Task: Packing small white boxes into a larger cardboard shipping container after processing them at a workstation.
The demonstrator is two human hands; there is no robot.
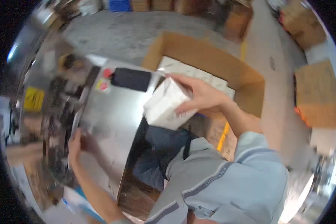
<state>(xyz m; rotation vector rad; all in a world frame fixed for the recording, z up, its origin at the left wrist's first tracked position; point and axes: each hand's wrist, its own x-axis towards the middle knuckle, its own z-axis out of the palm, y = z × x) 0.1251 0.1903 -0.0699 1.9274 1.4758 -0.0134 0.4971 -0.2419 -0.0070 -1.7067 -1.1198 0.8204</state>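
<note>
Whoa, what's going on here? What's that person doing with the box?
The person has a white box in the grip of the right hand, by the right side of a shiny metal top. The left hand is at the top's left edge; blur hides whether it is holding anything. Beyond the white box is an open brown carton with what look like more white boxes inside.
</note>
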